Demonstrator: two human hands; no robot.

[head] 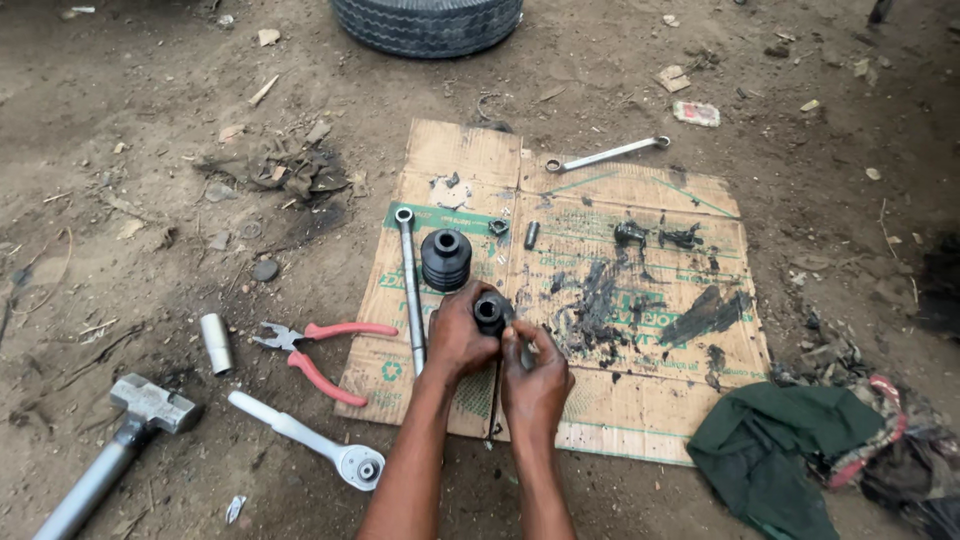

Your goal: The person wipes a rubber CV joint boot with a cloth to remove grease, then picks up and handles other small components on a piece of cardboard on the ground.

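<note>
My left hand grips a small black rubber boot over a flattened, grease-stained cardboard sheet. My right hand is closed just beside it, fingers on a dark part at the boot's right side; what it pinches is too small to tell. A larger black ribbed rubber boot stands upright on the cardboard just beyond my hands. A long metal rod with a ring end lies on the cardboard left of my left hand.
On the dirt to the left lie red-handled pliers, a ratchet wrench, a metal sleeve and a sledgehammer. A ring spanner rests at the cardboard's far edge. Green cloth lies right; a tyre stands ahead.
</note>
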